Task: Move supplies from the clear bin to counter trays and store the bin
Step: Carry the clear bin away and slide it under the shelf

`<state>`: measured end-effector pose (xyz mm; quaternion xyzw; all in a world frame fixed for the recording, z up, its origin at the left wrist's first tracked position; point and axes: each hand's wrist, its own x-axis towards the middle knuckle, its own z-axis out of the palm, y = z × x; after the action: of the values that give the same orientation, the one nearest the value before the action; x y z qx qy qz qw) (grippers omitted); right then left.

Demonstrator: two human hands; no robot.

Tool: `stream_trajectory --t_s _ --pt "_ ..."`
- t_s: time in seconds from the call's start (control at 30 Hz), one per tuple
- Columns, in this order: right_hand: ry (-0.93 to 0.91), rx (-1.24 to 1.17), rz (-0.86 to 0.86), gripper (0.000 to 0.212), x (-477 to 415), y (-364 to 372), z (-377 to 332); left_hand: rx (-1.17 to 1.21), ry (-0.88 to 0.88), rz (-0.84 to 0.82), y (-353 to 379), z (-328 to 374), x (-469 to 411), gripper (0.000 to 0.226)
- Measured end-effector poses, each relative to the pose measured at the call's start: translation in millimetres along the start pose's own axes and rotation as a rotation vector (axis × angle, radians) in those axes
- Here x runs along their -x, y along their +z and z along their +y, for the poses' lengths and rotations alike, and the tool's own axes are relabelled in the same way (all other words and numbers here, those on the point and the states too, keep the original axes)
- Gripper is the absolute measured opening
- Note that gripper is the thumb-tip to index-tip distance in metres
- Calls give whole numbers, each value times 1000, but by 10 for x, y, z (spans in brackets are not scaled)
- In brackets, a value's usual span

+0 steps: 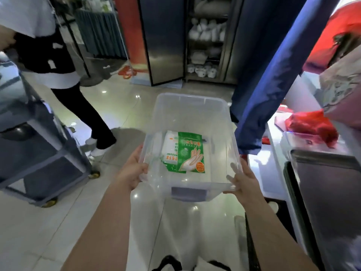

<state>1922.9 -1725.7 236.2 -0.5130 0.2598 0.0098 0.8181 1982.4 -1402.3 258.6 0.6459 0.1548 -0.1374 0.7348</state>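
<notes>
single head view, looking forward and down, close over held bin point(192, 122).

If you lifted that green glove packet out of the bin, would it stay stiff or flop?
The glove packet would probably flop: it looks like thin, flat plastic film. Likely light, since it lies nearly flat in the bin. Its glossy surface may be slippery.

Print on the green packet point(190, 153) is too blurred to read.

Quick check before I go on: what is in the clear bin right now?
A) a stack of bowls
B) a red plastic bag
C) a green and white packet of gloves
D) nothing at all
C: a green and white glove packet lies on the floor of the clear bin, held by the left hand and the right hand.
</notes>
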Motion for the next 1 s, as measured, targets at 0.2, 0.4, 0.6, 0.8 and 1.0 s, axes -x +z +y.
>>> stream_trajectory --t_s 0.2,0.4,0.6,0.8,1.0 --pt "25 -69 241 54 -819 319 -201 -62 -119 -110 415 582 -1360 90" --pt "56 -200 440 46 -1820 363 -234 -205 -137 -189 935 714 -2769 98" --pt "69 -298 581 70 -2485 329 -104 -302 -226 -248 1310 735 -3815 102" --pt "20 -419 763 82 -2826 407 239 -468 -335 -418 1649 706 -4717 96" --pt "-45 -586 1046 57 -3102 792 661 -678 -419 -666 2020 580 -5530 93"
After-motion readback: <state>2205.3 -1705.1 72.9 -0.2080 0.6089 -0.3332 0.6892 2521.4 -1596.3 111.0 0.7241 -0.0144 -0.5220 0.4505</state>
